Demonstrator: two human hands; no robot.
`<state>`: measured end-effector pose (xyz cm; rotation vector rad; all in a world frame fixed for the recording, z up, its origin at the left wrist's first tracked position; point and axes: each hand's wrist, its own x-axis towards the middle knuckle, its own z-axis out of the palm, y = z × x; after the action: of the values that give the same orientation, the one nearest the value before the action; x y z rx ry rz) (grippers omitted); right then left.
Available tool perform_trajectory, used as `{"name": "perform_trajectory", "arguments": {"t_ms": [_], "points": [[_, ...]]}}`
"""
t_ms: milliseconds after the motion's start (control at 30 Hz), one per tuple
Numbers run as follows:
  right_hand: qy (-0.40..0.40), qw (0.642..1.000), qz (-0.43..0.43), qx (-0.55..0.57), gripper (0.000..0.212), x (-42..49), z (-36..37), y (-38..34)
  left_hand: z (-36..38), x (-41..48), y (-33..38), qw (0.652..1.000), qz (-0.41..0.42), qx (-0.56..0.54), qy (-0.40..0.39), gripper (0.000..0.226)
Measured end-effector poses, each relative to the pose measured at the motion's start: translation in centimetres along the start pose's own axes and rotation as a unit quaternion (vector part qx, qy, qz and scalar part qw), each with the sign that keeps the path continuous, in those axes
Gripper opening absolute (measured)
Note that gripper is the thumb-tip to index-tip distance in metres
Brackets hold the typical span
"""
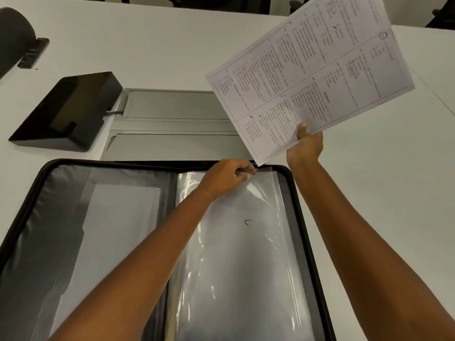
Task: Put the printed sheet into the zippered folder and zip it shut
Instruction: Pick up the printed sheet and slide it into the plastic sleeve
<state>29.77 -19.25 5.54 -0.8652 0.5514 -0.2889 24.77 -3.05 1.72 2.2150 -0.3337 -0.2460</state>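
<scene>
The likeliest slip from here was the printed sheet (312,77) buckling or snagging a corner at the mouth of the clear sleeve (241,254), since it was held tilted and by one edge only. If the left hand (226,175) lost its pinch, the mouth would fall flat and the paper would slide over the plastic, not in. The zippered folder (300,217) lay open flat on the table (381,193), unzipped. The left hand's fingers (246,172) were curled, pinching the sleeve's top edge at the folder's far rim. The sheet hung in the air just beyond the folder's far right corner, its near edge gripped by the right hand (305,146), with the thumb (302,130) on the printed face and the other fingers hidden beneath. Its lowest corner was just above the left fingers.
</scene>
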Motion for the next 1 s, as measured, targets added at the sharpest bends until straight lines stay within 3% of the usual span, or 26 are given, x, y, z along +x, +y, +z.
{"name": "perform_trajectory", "arguments": {"t_ms": [200,467,800,1000], "points": [[-0.020,0.999,-0.007,-0.046,0.033,0.5,0.2,1.6,0.3,-0.1,0.3,0.999,0.031,0.008,0.013,0.023],[-0.034,0.982,-0.018,-0.183,0.030,0.9,-1.5,1.9,-0.5,-0.6,-0.5,0.999,-0.006,0.010,0.033,0.020],[-0.114,0.948,-0.029,-0.294,0.020,1.3,-0.6,2.0,-5.9,-2.6,-5.7,0.993,-0.054,0.088,0.050,0.012],[-0.130,0.936,-0.039,-0.324,0.023,1.8,-0.2,2.7,-7.8,-3.2,-7.5,0.990,-0.107,0.019,0.092,0.012]]}}
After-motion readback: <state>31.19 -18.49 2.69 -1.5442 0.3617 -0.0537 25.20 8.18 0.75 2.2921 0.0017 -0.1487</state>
